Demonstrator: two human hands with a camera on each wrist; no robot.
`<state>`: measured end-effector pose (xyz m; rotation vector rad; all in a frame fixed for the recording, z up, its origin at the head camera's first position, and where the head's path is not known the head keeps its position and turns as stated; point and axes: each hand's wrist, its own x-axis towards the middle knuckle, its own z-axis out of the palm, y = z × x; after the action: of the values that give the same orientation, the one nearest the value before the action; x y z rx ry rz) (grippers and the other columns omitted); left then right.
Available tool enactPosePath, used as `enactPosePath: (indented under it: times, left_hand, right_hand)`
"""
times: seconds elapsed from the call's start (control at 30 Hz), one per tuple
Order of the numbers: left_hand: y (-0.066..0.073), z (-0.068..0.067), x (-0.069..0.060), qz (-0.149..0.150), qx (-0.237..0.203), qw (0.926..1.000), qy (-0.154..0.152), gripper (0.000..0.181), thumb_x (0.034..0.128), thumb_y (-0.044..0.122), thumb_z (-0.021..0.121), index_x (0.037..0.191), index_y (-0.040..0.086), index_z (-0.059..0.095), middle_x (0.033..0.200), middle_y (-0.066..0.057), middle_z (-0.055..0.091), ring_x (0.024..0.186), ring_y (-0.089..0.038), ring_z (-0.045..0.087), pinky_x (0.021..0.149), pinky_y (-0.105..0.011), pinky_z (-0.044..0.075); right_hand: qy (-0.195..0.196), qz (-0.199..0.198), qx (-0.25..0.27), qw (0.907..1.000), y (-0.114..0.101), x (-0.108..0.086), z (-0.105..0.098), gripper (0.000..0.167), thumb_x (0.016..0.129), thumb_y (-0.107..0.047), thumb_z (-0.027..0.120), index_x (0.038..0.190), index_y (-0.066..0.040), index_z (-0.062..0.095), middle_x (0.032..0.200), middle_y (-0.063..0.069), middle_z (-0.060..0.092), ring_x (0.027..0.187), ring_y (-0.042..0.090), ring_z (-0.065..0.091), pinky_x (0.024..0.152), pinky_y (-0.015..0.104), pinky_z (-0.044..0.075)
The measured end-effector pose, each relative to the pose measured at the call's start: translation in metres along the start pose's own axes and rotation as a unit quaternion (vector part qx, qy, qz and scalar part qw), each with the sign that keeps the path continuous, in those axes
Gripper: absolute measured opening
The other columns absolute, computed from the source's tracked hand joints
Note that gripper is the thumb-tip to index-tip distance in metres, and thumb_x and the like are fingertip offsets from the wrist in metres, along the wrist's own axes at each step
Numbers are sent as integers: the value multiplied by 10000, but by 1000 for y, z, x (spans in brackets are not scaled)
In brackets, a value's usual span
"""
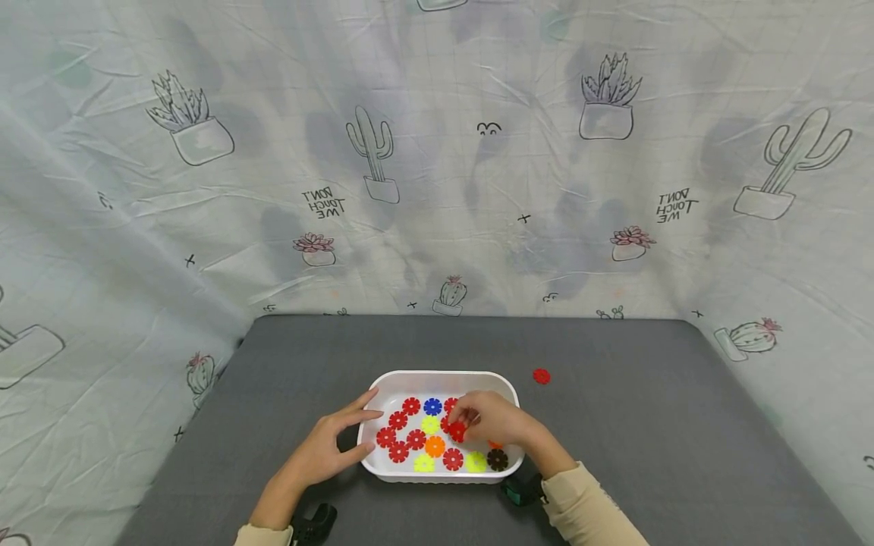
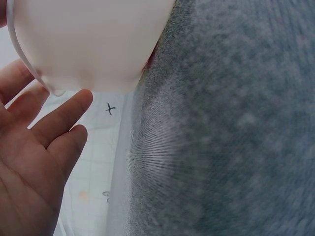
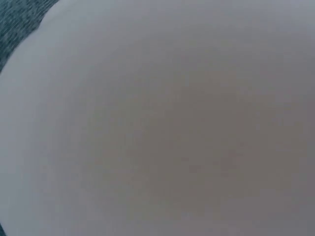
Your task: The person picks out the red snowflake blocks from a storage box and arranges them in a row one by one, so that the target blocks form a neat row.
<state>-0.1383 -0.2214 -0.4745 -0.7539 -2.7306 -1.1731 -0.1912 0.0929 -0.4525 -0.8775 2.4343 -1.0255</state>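
Two bare hands work at a shallow white tray (image 1: 410,478) on a grey bench (image 1: 307,345). The left hand (image 1: 324,447) is spread wide, thumb and fingers apart, steadying the tray's left end; the left wrist view shows fingertips against its outer wall. The right hand (image 1: 497,418) bends over the tray's right half, fingers curled, pinching a red notched disc (image 1: 457,432) above others lying inside. Around it in the tray are several more red discs (image 1: 398,453), a blue disc (image 1: 432,407), yellow-green discs (image 1: 424,462), an orange disc (image 1: 435,447) and a dark disc (image 1: 497,459). One stray red disc (image 1: 542,376) lies on the bench, beyond the tray's far right corner. Behind hangs a pale cloth (image 1: 437,167) printed with potted cacti
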Motion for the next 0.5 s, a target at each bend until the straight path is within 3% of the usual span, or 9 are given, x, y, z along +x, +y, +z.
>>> enactPosePath:
  times: [0.27,0.5]
  left_hand:
    - [0,-1,0,28,70,10000,32,424,812,261,708,1219,161,650,1481,-12,426,1311,-300,462,969,-594,417]
    - [0,0,0,37,80,10000,35,424,811,263,705,1219,164,649,1480,-15,427,1316,-302,455,966,-594,420]
  right_hand:
    - [446,-215,907,9946,3,-3,-3,217,827,39,640,1015,-65,664,938,43,640,853,152,567,760,221,507]
    - [1029,-260,1542,9823,1,-12,-9,227,846,6,653,1066,-51,649,1077,94,635,964,235,605,830,201,511]
